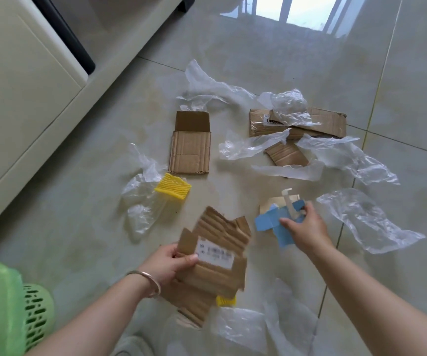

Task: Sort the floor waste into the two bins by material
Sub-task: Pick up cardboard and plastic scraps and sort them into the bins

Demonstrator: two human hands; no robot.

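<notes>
Cardboard point(215, 255) was gripped by left hand point(167, 263), blue carton point(271, 222) pinched by right hand point(303, 227); carton prob. dropped if grip stayed shallow.

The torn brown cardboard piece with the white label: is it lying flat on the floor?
No, the left hand grips the torn brown cardboard piece.
</notes>
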